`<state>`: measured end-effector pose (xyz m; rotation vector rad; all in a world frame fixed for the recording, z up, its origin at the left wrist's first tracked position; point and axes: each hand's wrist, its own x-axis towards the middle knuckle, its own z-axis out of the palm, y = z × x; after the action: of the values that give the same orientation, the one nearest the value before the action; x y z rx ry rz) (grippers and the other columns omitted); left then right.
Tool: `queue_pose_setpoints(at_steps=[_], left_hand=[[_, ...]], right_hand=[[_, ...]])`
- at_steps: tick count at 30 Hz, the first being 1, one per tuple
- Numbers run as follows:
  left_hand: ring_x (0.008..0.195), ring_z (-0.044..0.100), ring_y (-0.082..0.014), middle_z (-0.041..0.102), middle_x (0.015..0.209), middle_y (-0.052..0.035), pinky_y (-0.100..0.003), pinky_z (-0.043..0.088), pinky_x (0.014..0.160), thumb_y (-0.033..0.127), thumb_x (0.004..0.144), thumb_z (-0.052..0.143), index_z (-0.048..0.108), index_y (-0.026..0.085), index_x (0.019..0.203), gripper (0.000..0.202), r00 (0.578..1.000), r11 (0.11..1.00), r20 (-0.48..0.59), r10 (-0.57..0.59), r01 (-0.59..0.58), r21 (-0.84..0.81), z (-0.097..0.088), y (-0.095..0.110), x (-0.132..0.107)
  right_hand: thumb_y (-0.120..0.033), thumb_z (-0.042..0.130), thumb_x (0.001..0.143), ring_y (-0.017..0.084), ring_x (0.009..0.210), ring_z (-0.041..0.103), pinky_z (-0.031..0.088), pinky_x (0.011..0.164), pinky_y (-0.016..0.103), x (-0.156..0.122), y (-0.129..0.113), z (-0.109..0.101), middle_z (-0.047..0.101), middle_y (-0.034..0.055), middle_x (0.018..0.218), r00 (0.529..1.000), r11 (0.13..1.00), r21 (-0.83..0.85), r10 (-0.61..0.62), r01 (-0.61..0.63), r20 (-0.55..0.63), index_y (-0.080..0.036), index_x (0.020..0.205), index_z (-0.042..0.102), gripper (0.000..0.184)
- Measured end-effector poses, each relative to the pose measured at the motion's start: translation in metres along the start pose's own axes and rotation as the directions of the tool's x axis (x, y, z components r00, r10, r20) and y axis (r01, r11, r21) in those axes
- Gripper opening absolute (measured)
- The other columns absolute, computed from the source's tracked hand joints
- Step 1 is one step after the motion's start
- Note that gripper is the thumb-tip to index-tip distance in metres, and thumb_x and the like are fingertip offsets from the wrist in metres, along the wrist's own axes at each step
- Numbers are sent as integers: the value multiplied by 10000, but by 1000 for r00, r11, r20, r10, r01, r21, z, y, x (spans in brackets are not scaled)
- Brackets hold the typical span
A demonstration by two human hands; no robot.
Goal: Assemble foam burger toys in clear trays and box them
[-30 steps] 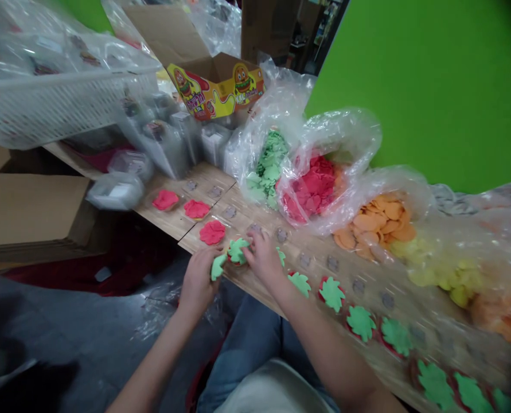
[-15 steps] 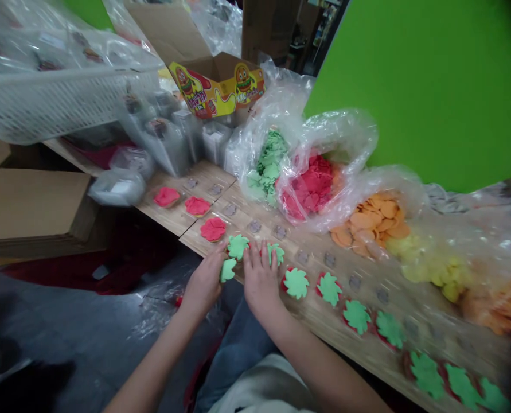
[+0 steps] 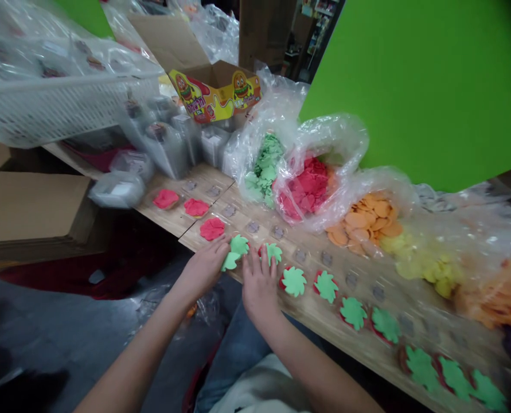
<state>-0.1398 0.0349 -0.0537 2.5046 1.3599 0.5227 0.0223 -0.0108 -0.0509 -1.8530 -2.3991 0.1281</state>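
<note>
My left hand point(image 3: 203, 267) pinches a green leaf-shaped foam piece point(image 3: 229, 262) at the near edge of the wooden board point(image 3: 319, 315). My right hand point(image 3: 258, 285) lies on the board beside it, fingers stretched out near two green leaf pieces point(image 3: 240, 244) point(image 3: 274, 252) laid on red discs. A row of several more green-on-red stacks point(image 3: 352, 312) runs to the right. Three red discs point(image 3: 212, 228) without green sit to the left.
Clear bags behind the row hold green pieces point(image 3: 264, 166), red pieces point(image 3: 307, 188), orange discs point(image 3: 369, 222) and yellow pieces point(image 3: 431, 267). A colourful burger-print carton point(image 3: 214, 94) and a white mesh basket point(image 3: 61, 106) stand at the back left. A green wall point(image 3: 427, 80) rises on the right.
My right hand has drawn back from the stack near the red discs toward me. My left hand has lifted its green piece nearer that stack. The view has shifted slightly.
</note>
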Motion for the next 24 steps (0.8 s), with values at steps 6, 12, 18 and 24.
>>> queue_pose_setpoints(at_steps=[6, 12, 18, 24], left_hand=[[1248, 379, -222, 484, 1285, -139, -418, 328, 1027, 41, 752, 405, 466, 131, 1166, 428, 1000, 997, 10, -19, 20, -70, 5, -3, 1], [1072, 492, -261, 553, 1075, -120, -430, 380, 938, 203, 721, 542, 573, 140, 993, 281, 846, 806, -210, -490, 348, -480, -17, -5, -9], [737, 569, -151, 588, 794, -27, -296, 474, 720, 359, 699, 630, 576, 132, 886, 299, 708, -29, 338, -620, 410, -912, -29, 19, -14], [687, 570, -120, 597, 839, -15, -226, 462, 605, 317, 644, 702, 512, 166, 1068, 489, 724, 64, 259, -639, 386, -920, -30, 17, -3]], right_hand=[[-164, 388, 863, 313, 1338, 96, 114, 1040, 539, 11, -3, -5, 307, 123, 1413, 1000, 1000, 4, -21, 21, -12, -156, 1248, 473, 395], [-95, 454, 792, 277, 1323, 158, 132, 1050, 517, 6, 17, -12, 356, 84, 1385, 993, 973, 216, -63, 85, -104, -204, 1228, 487, 451], [-367, 483, 823, 183, 906, 562, 474, 759, 320, 45, 10, -24, 597, 81, 1029, 995, 532, 840, 49, -104, 92, -173, 1139, 532, 374], [-321, 566, 736, 89, 556, 538, 414, 455, 179, 88, -11, -12, 569, -28, 676, 930, 137, 927, -69, -350, 362, -161, 782, 550, 167]])
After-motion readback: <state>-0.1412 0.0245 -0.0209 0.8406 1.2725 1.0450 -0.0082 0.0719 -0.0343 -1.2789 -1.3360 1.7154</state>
